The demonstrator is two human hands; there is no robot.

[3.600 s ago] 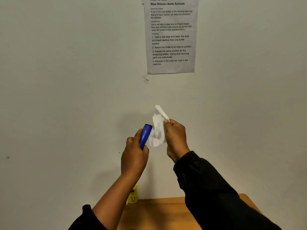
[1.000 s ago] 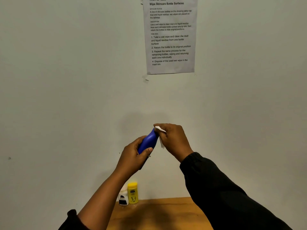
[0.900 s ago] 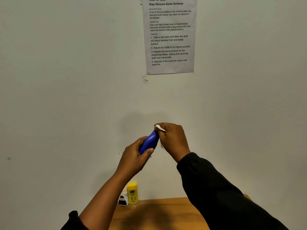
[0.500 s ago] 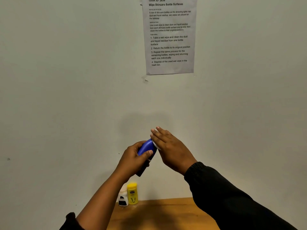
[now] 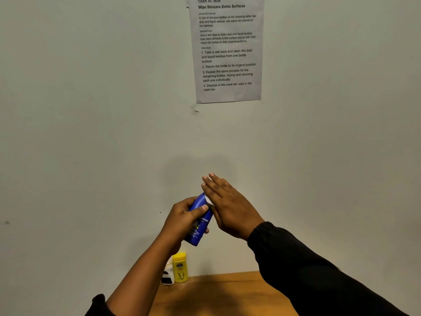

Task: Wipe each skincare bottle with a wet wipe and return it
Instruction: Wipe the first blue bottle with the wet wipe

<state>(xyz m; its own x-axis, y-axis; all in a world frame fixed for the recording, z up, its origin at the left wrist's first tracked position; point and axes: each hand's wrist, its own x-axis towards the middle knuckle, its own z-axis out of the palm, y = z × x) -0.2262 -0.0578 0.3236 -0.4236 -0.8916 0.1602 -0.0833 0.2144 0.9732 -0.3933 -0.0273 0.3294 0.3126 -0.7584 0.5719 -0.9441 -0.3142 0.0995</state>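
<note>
1. The left hand grips a blue bottle, held tilted above the surface. The right hand, fingers straight, presses a wipe to the bottle's upper end.
2. Wiping looks to be under way. A yellow bottle and a white bottle stand at the far left.
3. The wall notice reads "Wipe Skincare Bottle Surfaces"; the bottle labels are unreadable.

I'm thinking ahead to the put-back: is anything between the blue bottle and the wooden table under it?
Partly. Almost under the blue bottle, gripped by the left hand, the yellow bottle and white bottle stand at the wall; the table to their right shows nothing in the way.
</note>
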